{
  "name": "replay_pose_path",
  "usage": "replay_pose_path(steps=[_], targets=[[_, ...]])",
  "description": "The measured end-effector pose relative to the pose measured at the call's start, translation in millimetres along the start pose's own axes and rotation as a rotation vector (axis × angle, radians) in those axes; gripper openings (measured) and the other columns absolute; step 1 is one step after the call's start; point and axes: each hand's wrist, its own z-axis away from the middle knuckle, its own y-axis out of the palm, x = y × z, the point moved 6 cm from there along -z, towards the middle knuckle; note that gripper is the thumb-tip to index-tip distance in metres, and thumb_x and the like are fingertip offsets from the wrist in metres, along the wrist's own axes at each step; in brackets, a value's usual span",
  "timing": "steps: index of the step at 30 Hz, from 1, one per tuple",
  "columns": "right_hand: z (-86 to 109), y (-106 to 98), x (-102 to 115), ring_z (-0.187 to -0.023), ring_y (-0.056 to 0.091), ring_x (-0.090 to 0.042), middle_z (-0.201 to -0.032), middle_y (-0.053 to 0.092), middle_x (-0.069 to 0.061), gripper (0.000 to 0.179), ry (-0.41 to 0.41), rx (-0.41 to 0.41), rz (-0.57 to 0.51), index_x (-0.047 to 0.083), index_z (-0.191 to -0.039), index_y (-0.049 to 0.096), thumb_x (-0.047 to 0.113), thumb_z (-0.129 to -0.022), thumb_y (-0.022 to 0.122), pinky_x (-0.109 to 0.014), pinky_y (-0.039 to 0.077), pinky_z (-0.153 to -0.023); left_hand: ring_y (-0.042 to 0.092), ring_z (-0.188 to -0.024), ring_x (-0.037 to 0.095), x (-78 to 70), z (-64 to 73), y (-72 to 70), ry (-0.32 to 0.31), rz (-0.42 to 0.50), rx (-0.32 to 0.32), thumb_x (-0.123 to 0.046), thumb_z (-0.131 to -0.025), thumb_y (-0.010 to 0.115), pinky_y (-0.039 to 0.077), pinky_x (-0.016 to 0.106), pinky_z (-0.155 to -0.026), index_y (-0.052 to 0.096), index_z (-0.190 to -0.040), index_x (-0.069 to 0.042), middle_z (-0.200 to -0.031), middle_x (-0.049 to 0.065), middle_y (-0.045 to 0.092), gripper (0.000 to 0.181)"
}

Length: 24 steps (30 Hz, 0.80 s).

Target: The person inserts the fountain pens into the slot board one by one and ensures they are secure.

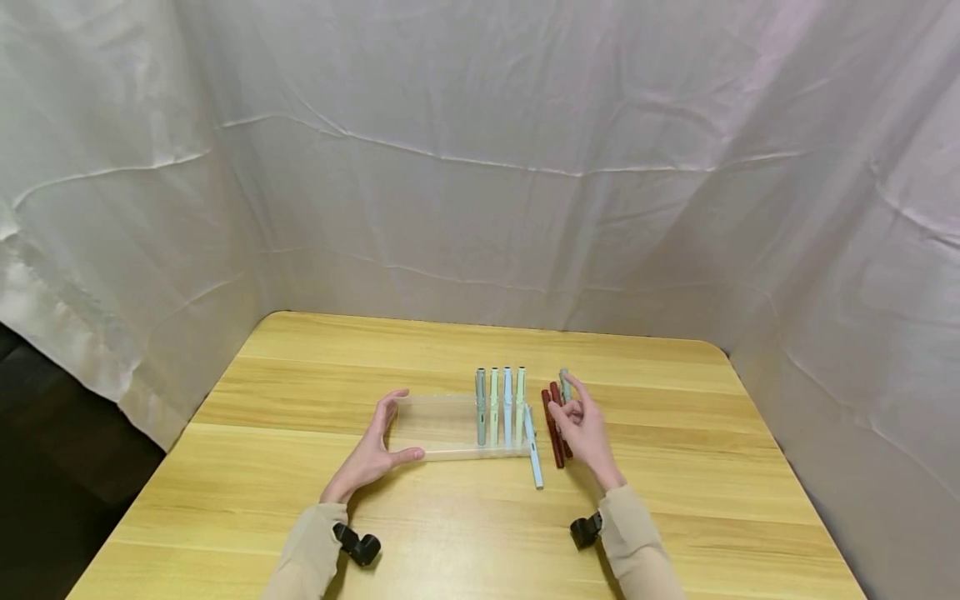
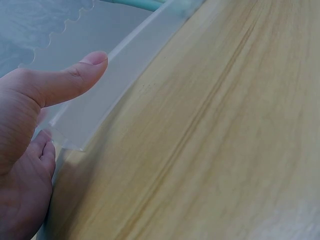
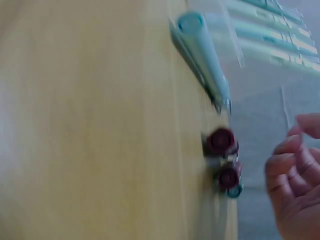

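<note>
Beige, my left sleeve (image 1: 306,546) leads to my left hand (image 1: 371,454), whose thumb and fingers grip the left end of the clear tray (image 1: 438,423), thumb on the near edge. The tray is on the wooden surface (image 1: 450,533). Towards its right end four pens lie side by side: a grey-green pen (image 1: 481,408), a mint pen (image 1: 494,408), a blue pen (image 1: 507,408) and another mint pen (image 1: 521,408). Just beside that end a loose blue pen (image 1: 535,458) slants on the surface. Next, two dark red pens (image 1: 552,432) lie close together. My right hand (image 1: 587,429) is over them, fingers loosely bent, thumb and index apart; the index tip is at another grey-green pen (image 1: 564,375), whether touching I cannot tell.
</note>
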Motion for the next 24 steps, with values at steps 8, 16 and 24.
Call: replay_pose_path(steps=[8,16,24], targets=[[-2.1,-13.2,-28.7,-0.065,0.06,-0.01,-0.093,0.071,-0.021,0.058,0.171,-0.003,0.07,0.004,-0.151,0.039,0.012,-0.099,0.062,-0.02,0.052,-0.055,0.006,-0.156,0.047,0.5,0.4,0.0,0.004,-0.014,-0.006,-0.015,-0.08,0.085,0.006,0.064,-0.127,0.02,-0.157,-0.015,-0.166,0.02,0.017,0.1],[-4.7,-20.3,-39.5,-0.071,0.062,-0.01,-0.089,0.069,-0.017,0.055,0.179,-0.039,0.092,0.001,-0.146,0.044,0.011,-0.097,0.065,-0.018,0.052,-0.064,0.007,-0.156,0.047,1.9,0.5,0.3,-0.009,-0.011,-0.008,-0.015,-0.08,0.085,0.006,0.064,-0.127,0.021,-0.156,-0.016,-0.166,0.02,0.017,0.1],[-7.1,-24.0,-44.2,-0.072,0.058,-0.009,-0.087,0.069,-0.014,0.052,0.177,-0.049,0.183,0.002,-0.144,0.048,0.015,-0.097,0.065,-0.023,0.048,-0.068,0.006,-0.156,0.046,1.3,0.3,-0.3,-0.006,-0.013,-0.006,-0.016,-0.08,0.085,0.006,0.064,-0.128,0.02,-0.157,-0.016,-0.166,0.02,0.017,0.1]])
